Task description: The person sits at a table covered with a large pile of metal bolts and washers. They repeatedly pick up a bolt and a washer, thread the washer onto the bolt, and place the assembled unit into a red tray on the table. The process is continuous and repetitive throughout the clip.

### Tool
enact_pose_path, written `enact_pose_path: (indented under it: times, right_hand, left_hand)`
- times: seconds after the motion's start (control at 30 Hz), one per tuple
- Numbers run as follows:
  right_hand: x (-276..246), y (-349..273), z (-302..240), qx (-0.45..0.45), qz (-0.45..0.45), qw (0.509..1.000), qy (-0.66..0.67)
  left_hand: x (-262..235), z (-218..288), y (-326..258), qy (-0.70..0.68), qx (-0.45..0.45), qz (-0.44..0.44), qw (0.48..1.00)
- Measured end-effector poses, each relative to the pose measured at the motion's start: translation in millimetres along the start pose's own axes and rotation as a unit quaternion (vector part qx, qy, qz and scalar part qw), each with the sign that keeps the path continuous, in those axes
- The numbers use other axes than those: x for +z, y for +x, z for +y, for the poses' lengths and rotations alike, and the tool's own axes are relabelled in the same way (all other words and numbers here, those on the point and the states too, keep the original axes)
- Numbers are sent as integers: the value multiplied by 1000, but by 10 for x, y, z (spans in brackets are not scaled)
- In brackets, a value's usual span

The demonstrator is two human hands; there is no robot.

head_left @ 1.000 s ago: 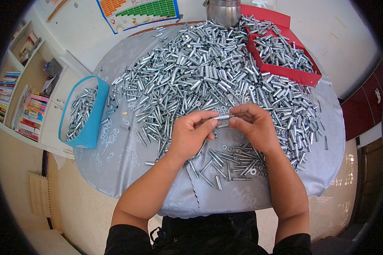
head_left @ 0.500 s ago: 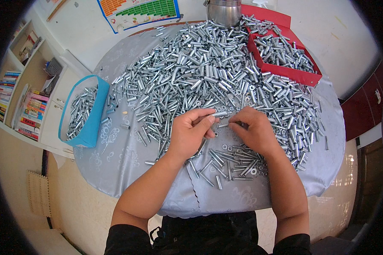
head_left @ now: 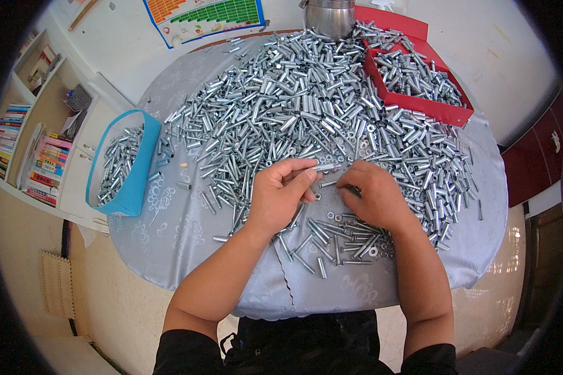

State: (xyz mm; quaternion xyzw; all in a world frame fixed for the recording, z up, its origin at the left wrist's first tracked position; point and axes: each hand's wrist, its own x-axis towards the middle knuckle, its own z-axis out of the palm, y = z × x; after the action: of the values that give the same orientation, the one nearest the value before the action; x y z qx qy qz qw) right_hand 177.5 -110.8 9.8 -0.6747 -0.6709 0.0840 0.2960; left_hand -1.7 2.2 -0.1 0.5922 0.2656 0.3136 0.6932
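One slim metal sleeve [head_left: 326, 167] was in the left hand [head_left: 280, 190], near the middle of the surface [head_left: 187, 250]. The tips of the thumb and the forefinger were closed on it, and its free end pointed to about three o'clock. The other fingers of this hand were bent inward. The right hand [head_left: 374, 195] was at three o'clock from the left one, well apart from the sleeve. Its fingers were curled, with a gap between the thumb and the forefinger; whether something was inside them, I could not tell.

From about ten o'clock to four o'clock around the hands there spread a large heap of silvery metal sleeves [head_left: 275, 106], with some washers [head_left: 371, 129] among them. At six o'clock from the hands lay a smaller group of bolts [head_left: 337, 250], in different directions.

On the surface, which had a silver-grey patterned cloth, a light-blue box [head_left: 142, 178] with metal pieces inside was at nine o'clock. A red box [head_left: 428, 110], also filled with metal pieces, was at one o'clock, and a steel pot [head_left: 329, 20] was at twelve. Beyond the surface, a bookshelf with books [head_left: 47, 165] was at nine o'clock.
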Motion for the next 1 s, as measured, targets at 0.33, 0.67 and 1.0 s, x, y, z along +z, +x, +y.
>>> enact_pose_path:
  times: [0.33,0.67,1.0]
  right_hand:
    - [31,-1,-23,49,39,997,33]
    - [95,51,-39,202,132,892,382]
    - [39,51,-71,203,102,880,416]
  left_hand:
    - [9,-1,8,5,-7,-1,1000]
    - [14,4,6,17,-11,-3,1000]
    - [13,9,-4,15,-10,-5,1000]
